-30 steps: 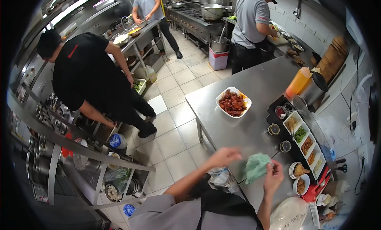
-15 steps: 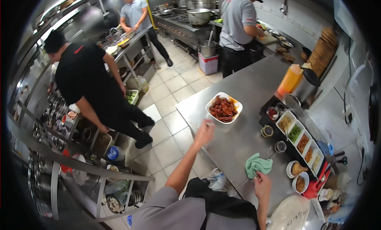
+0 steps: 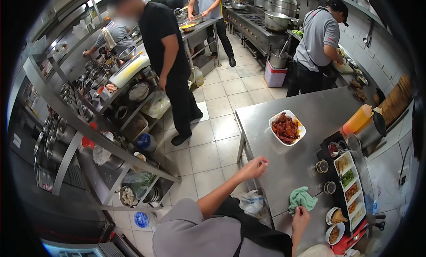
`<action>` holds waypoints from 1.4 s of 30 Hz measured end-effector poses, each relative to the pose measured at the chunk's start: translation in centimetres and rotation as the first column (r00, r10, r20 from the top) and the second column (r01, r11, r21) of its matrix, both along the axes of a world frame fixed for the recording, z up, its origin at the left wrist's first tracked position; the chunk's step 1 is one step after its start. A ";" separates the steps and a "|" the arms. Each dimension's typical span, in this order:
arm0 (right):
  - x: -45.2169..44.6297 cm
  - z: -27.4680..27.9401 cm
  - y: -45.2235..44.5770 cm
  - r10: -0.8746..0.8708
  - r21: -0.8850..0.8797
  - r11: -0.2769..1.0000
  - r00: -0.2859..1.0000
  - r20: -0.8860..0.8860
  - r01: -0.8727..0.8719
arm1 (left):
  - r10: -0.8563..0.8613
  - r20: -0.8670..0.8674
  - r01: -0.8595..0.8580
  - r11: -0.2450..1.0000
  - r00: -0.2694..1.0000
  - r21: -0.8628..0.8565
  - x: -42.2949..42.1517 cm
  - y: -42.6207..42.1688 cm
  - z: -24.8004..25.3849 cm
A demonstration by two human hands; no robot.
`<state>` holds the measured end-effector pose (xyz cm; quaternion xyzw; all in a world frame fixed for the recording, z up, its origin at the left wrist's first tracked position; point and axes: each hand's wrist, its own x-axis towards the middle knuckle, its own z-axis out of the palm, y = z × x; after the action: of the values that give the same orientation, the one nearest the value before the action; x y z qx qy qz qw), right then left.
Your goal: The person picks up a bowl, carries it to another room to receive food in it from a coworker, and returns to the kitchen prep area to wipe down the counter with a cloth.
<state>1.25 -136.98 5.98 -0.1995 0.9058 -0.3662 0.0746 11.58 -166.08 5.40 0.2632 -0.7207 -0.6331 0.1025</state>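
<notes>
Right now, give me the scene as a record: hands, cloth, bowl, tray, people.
left hand: raised at the table's near edge, fingers bent
right hand: fingers at the cloth's edge, grip unclear
green cloth: crumpled, on the steel table
white bowl: holds dark red food, on the table
black tray: bears white dishes of food
co-workers: four in view; one wears black, three grey

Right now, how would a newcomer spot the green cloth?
Start at the big steel table. On its near part, at the right hand, lies a crumpled cloth. Its soft pale-green folds set it apart from the small white bowls to its right.
</notes>
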 end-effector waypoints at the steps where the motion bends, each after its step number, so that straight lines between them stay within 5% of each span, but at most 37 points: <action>1: 0.1 -0.1 -0.1 -0.003 -0.011 1.000 1.000 -0.006 0.003 | -0.024 0.013 0.023 1.000 1.000 0.005 0.4 0.4 0.0; 10: 1.7 2.3 -1.3 0.020 -0.097 0.995 0.999 0.030 -0.017 | -0.429 0.067 0.421 0.901 0.901 0.105 1.5 7.9 0.8; 13: 3.6 5.1 -2.5 0.027 -0.240 0.971 1.000 -0.001 -0.026 | -0.478 0.110 0.486 0.872 0.871 -0.060 0.9 9.2 0.2; 20: 6.1 5.5 -3.9 0.286 -0.243 0.928 0.958 -0.020 -0.282 | -0.525 0.136 0.542 0.805 0.840 -0.241 -0.3 11.4 0.3; 30: 6.2 4.4 -3.5 0.257 -0.334 0.918 0.961 0.098 -0.212 | -0.540 0.150 0.556 0.757 0.828 -0.343 -0.5 12.1 -0.9; 39: 6.0 4.4 -3.4 0.314 -0.252 0.913 0.947 -0.068 -0.320 | -0.466 0.254 0.530 0.763 0.848 -0.370 -1.3 12.2 -0.1; 42: 6.3 4.0 -3.3 0.266 -0.280 0.930 0.961 0.071 -0.237 | -0.470 0.286 0.550 0.736 0.835 -0.395 -1.3 12.0 0.7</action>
<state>7.54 -140.33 9.96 -0.3022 0.8093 -0.4833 0.1420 10.23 -154.05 6.06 0.0746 -0.9002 -0.4222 -0.0765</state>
